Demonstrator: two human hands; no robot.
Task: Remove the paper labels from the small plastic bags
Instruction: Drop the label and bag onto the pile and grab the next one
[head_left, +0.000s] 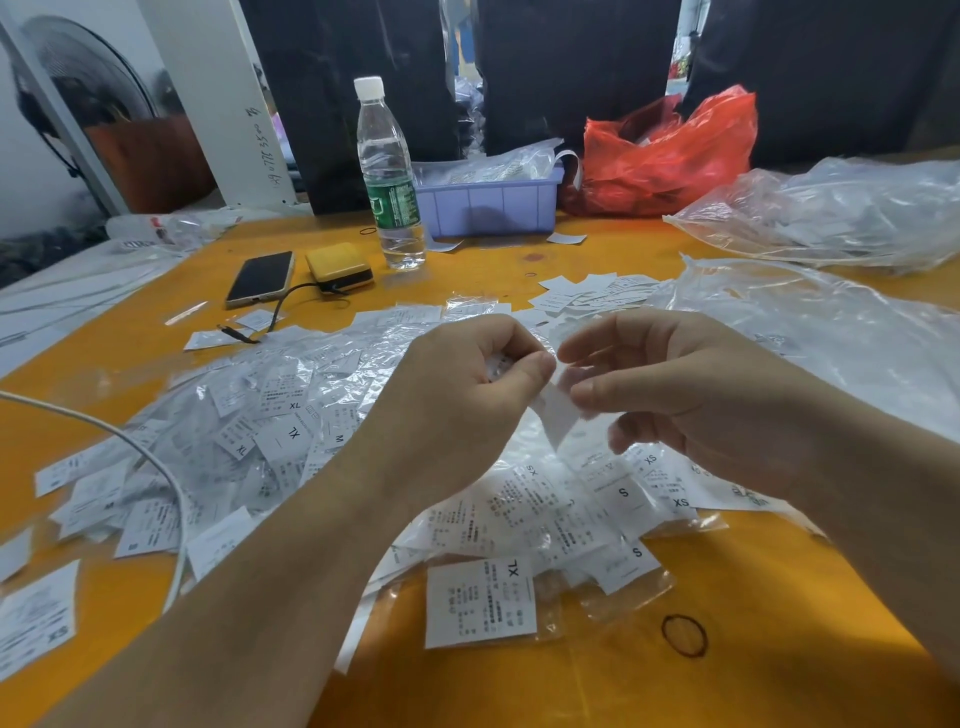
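My table (519, 691) has an orange top. Behind it hang dark curtains (571, 67), with daylight showing through the gaps between them. To my far left a fan (88, 73) stands against a white wall (26, 156), beside a white post (223, 104)

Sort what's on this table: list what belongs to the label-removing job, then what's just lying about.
Job:
left hand and right hand, pinching a paper label
pile of bagged labels
loose labels

Lying about:
water bottle
phone
yellow box
purple tray
red bag
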